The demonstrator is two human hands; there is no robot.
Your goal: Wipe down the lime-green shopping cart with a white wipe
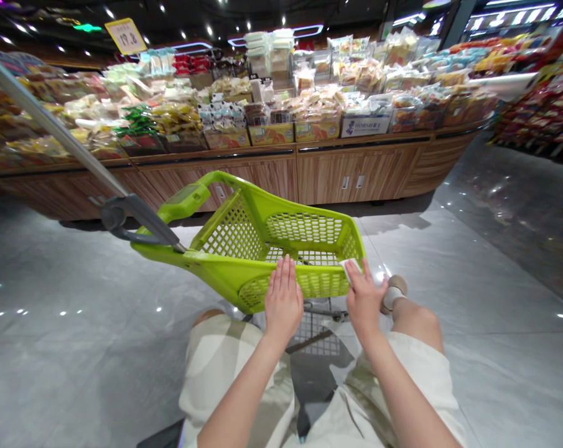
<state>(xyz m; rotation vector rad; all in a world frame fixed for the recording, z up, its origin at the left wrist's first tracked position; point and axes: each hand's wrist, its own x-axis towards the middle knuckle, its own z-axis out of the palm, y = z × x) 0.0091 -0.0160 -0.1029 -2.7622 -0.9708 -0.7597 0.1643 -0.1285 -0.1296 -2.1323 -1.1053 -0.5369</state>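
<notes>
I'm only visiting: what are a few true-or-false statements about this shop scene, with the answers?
1. The basket is bright green. True.
2. The left hand lies flat on the basket's near wall. True.
3. The right hand grips the grey handle. False: it rests at the basket's near corner.
4. The floor is wooden. False: it is shiny grey tile.
5. The yellow sign reads 19.8. True.

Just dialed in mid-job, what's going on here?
A person, low on a shop floor, has both hands on a tipped green basket. The left hand lies flat on its near mesh wall; the right hand presses a white cloth against the rim's right corner. Displays of packaged food stand beyond.
</notes>
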